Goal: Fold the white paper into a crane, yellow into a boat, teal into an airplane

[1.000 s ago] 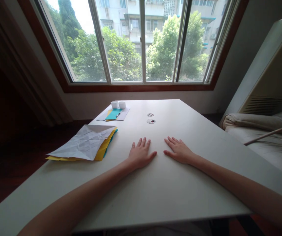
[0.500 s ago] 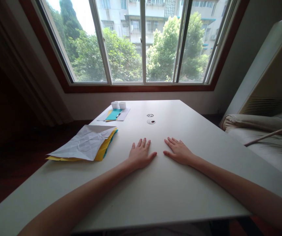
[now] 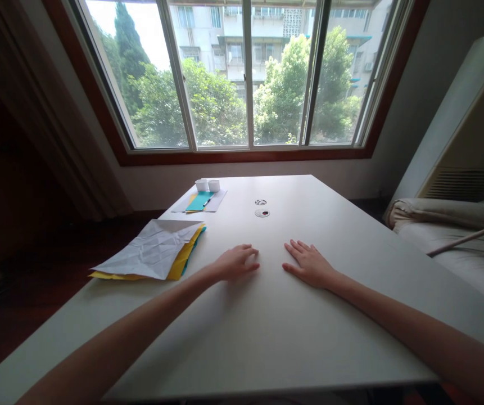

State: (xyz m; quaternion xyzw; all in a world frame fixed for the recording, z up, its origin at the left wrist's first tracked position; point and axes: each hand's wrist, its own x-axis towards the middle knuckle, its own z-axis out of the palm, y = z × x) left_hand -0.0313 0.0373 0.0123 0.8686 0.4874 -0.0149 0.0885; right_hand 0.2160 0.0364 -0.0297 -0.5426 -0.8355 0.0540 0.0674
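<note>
My left hand (image 3: 238,262) is lifted a little off the white table (image 3: 267,337), turned partly on its side, thumb apart from the fingers and nothing held. Flat on the tabletop lies my right hand (image 3: 308,263), its fingers spread and empty. To the left of my left hand is a stack of creased paper sheets: a white sheet (image 3: 149,247) on top, a yellow sheet (image 3: 181,263) and a teal sheet (image 3: 194,250) showing below. Beyond both hands, two round flat pieces, the nearer disc (image 3: 262,213) and the farther disc (image 3: 261,202), sit on the table.
At the far left of the table, two small white cups (image 3: 207,185) stand by a smaller teal paper (image 3: 199,201) with a pen (image 3: 208,201) on it. A window (image 3: 248,79) is ahead. A padded couch (image 3: 456,225) stands at the right.
My left hand has risen off the table and rolled onto its side, fingers now slightly bent. My right hand stays flat. The view has shifted slightly.
</note>
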